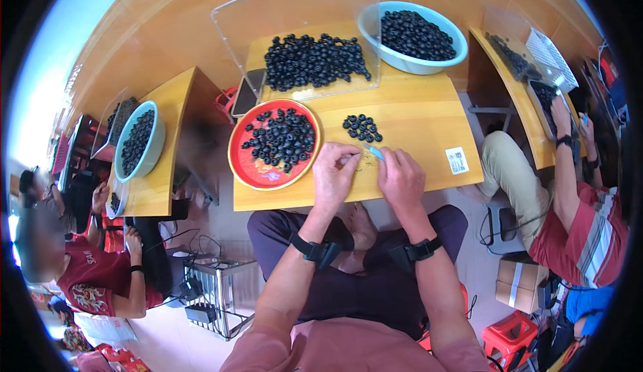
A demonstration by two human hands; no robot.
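My right hand (402,176) is closed around a slim light-blue tool (377,153) like a pen or small knife, its tip pointing left. Close beside it, the fingers of my left hand (335,173) pinch together over the table edge; what they hold is too small and covered to make out. Just beyond both hands lies a loose cluster of round black beads (362,127), with small dark specks on the wood nearer me. To the left, a red round tray (239,161) with a gold rim carries many more black beads (289,139).
At the back, a clear plastic bin (321,25) holds a heap of black beads. A pale-blue basin (455,44) full of them stands right of it. A white label (457,161) marks the table's right side. People work at tables on both sides; a red stool (510,335) stands lower right.
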